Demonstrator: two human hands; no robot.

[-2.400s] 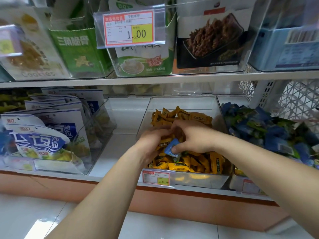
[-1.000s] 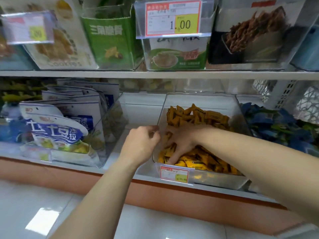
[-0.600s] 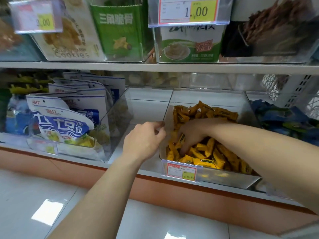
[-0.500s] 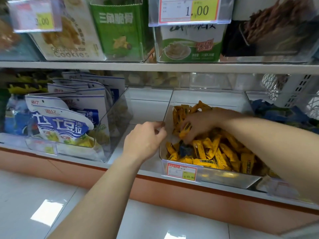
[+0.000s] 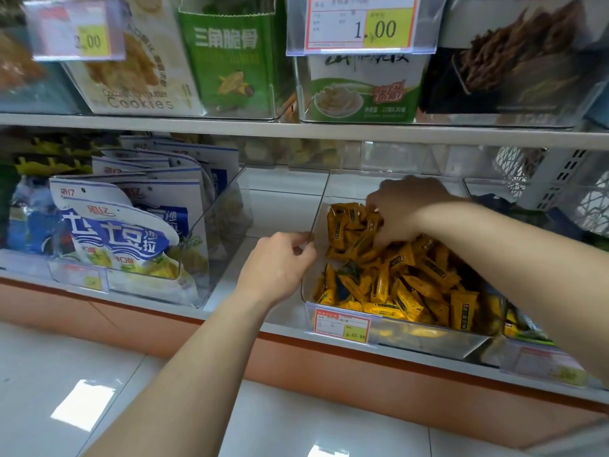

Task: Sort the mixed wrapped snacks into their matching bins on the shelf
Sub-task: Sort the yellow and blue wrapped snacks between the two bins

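Yellow wrapped snacks [image 5: 412, 278] fill a clear bin [image 5: 428, 341] on the lower shelf [image 5: 280, 206], each wrapper bearing a dark label too small to read. One dark blue wrapper [image 5: 342, 290] lies among them near the bin's front left corner. The right hand [image 5: 405, 209] is over the back of the pile with its fingers curled down into the yellow packs; whether it has actually gripped one I cannot tell. The left hand [image 5: 280, 262] pinches the top edge of the bin's left wall. A red-framed price tag [image 5: 342, 324] on the bin's front reads 23.90 on its yellow patch. To the right a neighbouring bin [image 5: 543, 361] has a blurred tag, and its contents are mostly hidden behind the right forearm, perhaps dark blue wrappers. To the left, apart from the yellow bin, another clear bin [image 5: 224, 225] holds upright white bags [image 5: 122, 232] with large blue characters. On the upper shelf [image 5: 296, 130] stand a box marked "Cookies" [image 5: 138, 87], a green box [image 5: 227, 57] printed 三角脆骨, and a white and green box [image 5: 362, 94] behind a tag [image 5: 362, 26] reading 1.00; a blurred tag [image 5: 74, 37] at far left reads 2.00.
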